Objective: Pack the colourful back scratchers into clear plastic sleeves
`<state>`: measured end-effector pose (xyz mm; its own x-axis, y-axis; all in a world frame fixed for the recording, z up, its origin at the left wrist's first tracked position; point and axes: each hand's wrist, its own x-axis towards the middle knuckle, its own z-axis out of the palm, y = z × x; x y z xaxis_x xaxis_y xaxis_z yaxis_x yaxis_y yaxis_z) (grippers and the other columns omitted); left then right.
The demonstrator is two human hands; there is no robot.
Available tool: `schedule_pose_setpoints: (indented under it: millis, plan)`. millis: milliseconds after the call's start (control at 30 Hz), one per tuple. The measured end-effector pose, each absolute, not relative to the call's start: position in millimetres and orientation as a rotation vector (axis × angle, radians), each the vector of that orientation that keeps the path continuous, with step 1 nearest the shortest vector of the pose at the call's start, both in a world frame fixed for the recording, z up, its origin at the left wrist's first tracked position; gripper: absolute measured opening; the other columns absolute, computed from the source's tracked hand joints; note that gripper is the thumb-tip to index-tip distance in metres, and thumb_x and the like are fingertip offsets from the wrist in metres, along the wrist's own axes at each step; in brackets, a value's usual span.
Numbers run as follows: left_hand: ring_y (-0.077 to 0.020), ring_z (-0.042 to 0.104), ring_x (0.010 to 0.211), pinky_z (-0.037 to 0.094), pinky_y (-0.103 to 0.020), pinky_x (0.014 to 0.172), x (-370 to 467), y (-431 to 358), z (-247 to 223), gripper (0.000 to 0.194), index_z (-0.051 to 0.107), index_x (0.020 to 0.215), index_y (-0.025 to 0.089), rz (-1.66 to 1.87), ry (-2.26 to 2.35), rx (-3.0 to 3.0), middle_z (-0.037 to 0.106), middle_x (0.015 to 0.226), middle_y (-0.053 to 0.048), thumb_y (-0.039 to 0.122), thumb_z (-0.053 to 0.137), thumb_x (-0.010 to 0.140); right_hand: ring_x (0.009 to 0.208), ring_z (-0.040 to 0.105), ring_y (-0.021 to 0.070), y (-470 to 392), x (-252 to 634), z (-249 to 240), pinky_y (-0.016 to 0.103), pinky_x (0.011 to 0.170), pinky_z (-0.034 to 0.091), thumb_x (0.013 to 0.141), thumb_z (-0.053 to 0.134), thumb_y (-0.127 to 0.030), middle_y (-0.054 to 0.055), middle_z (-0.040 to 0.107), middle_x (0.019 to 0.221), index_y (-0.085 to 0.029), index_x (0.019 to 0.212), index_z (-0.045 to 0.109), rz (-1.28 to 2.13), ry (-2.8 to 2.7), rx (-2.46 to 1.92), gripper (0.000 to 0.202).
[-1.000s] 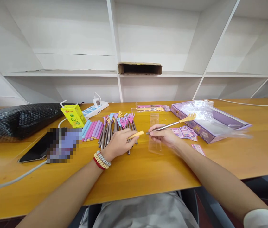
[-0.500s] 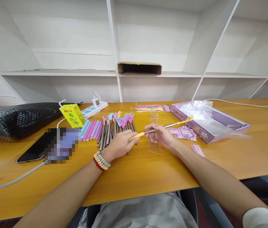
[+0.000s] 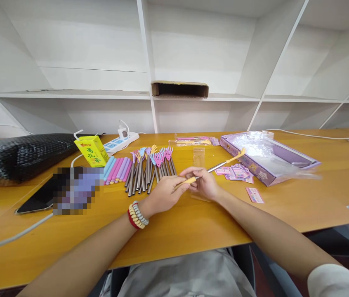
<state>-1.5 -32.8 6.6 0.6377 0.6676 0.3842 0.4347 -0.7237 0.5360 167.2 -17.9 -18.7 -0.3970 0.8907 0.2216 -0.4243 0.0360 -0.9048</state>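
Note:
A back scratcher [image 3: 217, 166] with a yellow handle, a metal rod and a yellow claw slants across the table's middle, claw toward the far right. My left hand [image 3: 164, 193] is closed on its yellow handle. Fingers of my right hand [image 3: 208, 185] curl round the rod just past the handle. Beneath my right hand lies a clear plastic sleeve [image 3: 198, 155], partly covered. Left of my hands are several metal rods with coloured claws [image 3: 143, 173]. Beside them sit several pastel handle tubes [image 3: 117, 170], blue, pink and purple.
A purple box [image 3: 248, 163] with clear film stands at right, near pink printed cards [image 3: 238, 172]. Packed scratchers [image 3: 193, 141] lie at the back. At left are a yellow drink carton [image 3: 91, 151], a power strip [image 3: 120, 143], a phone [image 3: 40, 194] and a black bubble-wrapped bundle [image 3: 22, 156].
My right hand has slid down the rod toward the handle, and both hands are now close together. The scratcher's claw end has shifted slightly left.

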Motion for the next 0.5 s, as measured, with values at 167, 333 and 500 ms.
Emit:
schedule_pose_setpoints:
  millis: [167, 333, 500]
  plan:
    - [-0.0111, 0.050, 0.057, 0.035, -0.024, 0.056, -2.3, -31.7, 10.8, 0.034, 0.067, 0.083, 0.018, 0.838, 0.959, 2.500, 0.061, 0.065, -0.001, 0.037, 0.040, 0.089, 0.043, 0.032, 0.0080, -17.0, 171.7, -16.7, 0.022, 0.041, 0.022, 0.078, 0.048, -0.048, -0.004, 0.038, 0.050, -0.016, 0.094, 0.064, 1.477, -1.405, -0.666, 0.039]
    - [-0.0101, 0.050, 0.054, 0.034, -0.022, 0.054, -29.9, -14.4, 19.1, 0.034, 0.069, 0.078, 0.018, 0.843, 1.077, 2.572, 0.062, 0.063, -0.001, 0.040, 0.044, 0.086, 0.048, 0.040, 0.0087, -3.0, 203.1, -6.5, 0.023, 0.043, 0.027, 0.069, 0.051, -0.067, 0.000, 0.048, 0.070, -0.022, 0.100, 0.058, 1.253, -1.224, -0.690, 0.056]
    - [-0.0113, 0.048, 0.050, 0.035, -0.023, 0.052, -54.0, -2.9, 24.3, 0.037, 0.069, 0.076, 0.018, 0.786, 1.199, 2.584, 0.058, 0.056, -0.002, 0.046, 0.046, 0.084, 0.077, 0.052, 0.0172, 4.8, 227.5, 0.6, 0.030, 0.065, 0.041, 0.069, 0.063, -0.052, 0.003, 0.058, 0.088, -0.026, 0.103, 0.056, 0.597, -1.390, -0.971, 0.043]
